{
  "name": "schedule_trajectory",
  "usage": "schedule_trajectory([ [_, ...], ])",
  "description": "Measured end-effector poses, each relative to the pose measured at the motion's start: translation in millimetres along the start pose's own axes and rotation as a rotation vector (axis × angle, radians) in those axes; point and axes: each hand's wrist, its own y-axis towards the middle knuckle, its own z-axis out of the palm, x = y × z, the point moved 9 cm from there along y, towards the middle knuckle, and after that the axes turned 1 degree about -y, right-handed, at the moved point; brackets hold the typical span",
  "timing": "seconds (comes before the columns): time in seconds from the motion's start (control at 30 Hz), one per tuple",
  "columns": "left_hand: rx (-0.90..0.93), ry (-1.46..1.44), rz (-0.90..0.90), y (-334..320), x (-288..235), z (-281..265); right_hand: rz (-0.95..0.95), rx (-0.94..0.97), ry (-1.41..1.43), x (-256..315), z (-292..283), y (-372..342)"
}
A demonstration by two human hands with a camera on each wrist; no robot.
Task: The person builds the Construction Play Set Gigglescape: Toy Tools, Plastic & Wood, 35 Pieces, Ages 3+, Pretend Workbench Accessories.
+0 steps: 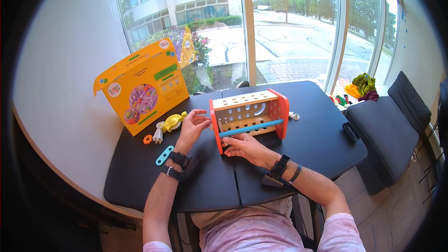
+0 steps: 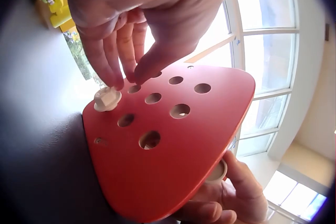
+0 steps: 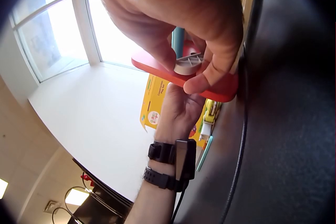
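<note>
Red panel (image 2: 168, 169) | left grip (image 1: 192, 129) near bolt (image 2: 107, 99) | right grip (image 1: 247, 148) pinches white piece (image 3: 187, 66)

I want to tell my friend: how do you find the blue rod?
On the black table stands a holed wooden toy with two red end panels. Between those panels, on the side nearest the person, runs the blue rod, the only blue part among red and wood.
</note>
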Motion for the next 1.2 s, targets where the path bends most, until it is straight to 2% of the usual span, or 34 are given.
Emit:
schedule_trajectory([
  [0.1,-0.047,-0.083,0.007,1.9,6.6,-6.5,0.001,0.0,-0.003,0.6,-0.6,-0.5],
  [0.2,-0.065,0.214,-0.244,3.6,33.0,-17.0,0.0,0.001,-0.003,0.1,-0.3,-0.9],
  [0.3,0.058,0.101,-0.348,-1.4,48.8,-8.8,-0.001,0.003,-0.001,1.5,-0.1,-0.9],
  [0.43,0.117,0.056,-0.058,0.7,25.9,3.1,0.0,0.01,0.002,-0.5,-1.1,-0.8],
  [0.53,0.033,0.04,-0.229,2.2,37.9,-5.7,-0.003,0.007,-0.003,0.1,-0.8,-0.5],
  [0.63,0.082,0.094,-0.275,-0.7,40.7,-1.8,-0.002,0.01,-0.002,-0.8,-1.2,-0.1],
  [0.73,0.142,0.056,-0.081,-0.6,20.4,8.3,0.002,0.01,-0.002,-1.0,-1.8,0.2],
  [0.83,0.078,0.142,-0.228,4.4,37.0,0.6,-0.001,0.002,-0.005,0.7,-1.2,-2.0],
  [0.93,0.115,0.107,-0.176,6.9,47.0,2.1,0.001,0.006,-0.005,0.2,-1.0,-0.8],
  [1.03,0.086,0.154,0.016,8.3,32.0,3.2,-0.005,0.015,-0.004,0.7,-1.0,-1.0],
  [1.13,0.07,0.25,-0.206,16.5,56.7,-6.2,-0.004,0.012,-0.001,0.0,-1.0,-1.9],
  [1.2,0.096,0.195,-0.122,12.7,49.6,-1.0,0.0,0.012,-0.003,1.1,-0.9,-1.2],
])
